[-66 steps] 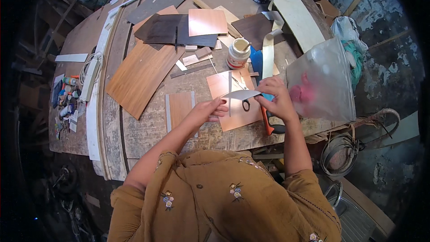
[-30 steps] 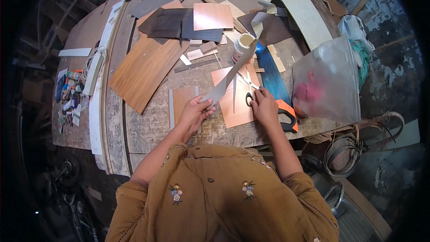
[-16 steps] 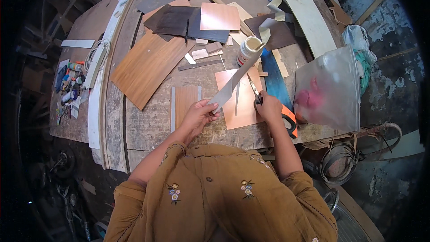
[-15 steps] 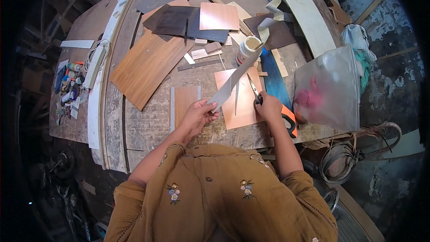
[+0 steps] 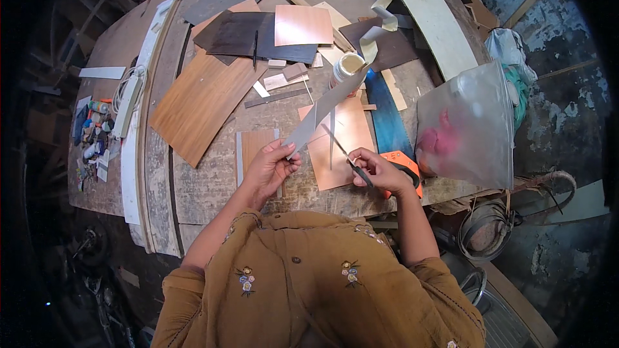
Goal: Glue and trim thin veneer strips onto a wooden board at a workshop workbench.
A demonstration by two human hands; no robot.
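While left hand pinches the grey strip, right hand grips scissors. Pink sheet beneath, saw near it.

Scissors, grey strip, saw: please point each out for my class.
Scissors (image 5: 340, 147), head view: on the metal blades.
Grey strip (image 5: 329, 103), head view: on its flat stretch.
Saw (image 5: 389, 115), head view: on its blue blade.

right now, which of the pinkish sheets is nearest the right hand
The pinkish sheet beneath the scissors; the others lie farther off, by the dark sheets.
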